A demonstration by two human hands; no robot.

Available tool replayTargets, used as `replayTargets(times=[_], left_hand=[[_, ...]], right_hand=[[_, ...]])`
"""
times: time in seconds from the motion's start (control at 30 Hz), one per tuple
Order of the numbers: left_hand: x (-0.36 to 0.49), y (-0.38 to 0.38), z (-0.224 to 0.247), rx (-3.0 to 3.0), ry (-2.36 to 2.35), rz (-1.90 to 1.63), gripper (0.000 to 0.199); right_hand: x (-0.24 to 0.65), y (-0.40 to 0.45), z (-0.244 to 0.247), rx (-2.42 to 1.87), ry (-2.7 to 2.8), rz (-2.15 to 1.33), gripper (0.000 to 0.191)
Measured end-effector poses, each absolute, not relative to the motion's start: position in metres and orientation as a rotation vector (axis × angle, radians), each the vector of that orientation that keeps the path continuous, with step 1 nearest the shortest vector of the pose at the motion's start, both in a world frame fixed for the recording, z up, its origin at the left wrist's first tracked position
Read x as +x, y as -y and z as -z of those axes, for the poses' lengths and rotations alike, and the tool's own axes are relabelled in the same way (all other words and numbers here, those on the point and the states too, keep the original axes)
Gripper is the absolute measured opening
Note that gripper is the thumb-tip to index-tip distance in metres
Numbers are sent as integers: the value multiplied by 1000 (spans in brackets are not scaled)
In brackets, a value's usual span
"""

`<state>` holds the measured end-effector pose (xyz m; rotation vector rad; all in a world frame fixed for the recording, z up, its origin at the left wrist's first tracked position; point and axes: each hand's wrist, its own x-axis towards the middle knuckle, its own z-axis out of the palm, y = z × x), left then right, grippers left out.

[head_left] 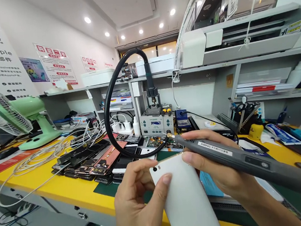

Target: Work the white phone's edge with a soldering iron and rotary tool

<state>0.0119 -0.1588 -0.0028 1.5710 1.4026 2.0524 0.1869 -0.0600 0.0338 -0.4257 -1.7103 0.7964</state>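
Note:
A white smartphone [185,196] with a "mi" logo is held up close to me, its back facing up and its camera at the upper left corner. My left hand [142,201] grips its left edge, thumb flat on the back and fingers curled behind. My right hand [218,163] is closed around a dark grey pen-shaped tool [243,164] labelled "ABING". The tool's brass-coloured tip points up and left, just beyond the phone's top edge. My right thumb touches the phone's upper right corner.
Stacks of phone parts [87,160] and tangled white cables [54,149] lie on the yellow bench [30,184]. A hot air station [155,124] with a looping black hose [108,110] stands behind. A green fan [32,115] is at left; a tool holder [244,116] at right.

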Motion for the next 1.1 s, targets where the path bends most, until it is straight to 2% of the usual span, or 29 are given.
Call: replayTargets(times=[0.57,0.73,1.1], left_hand=[[20,163,0,1492,-1473,-2181,13],[21,162,-2,1565,-1457,-2210,20],[16,164,19,1659,-1486,-2154,22]], right_hand=[[191,62,-35,-416,1753,-800,23],[192,63,-35,-397,1779,-799,22],[193,67,-37,-368,1787,-803,26]])
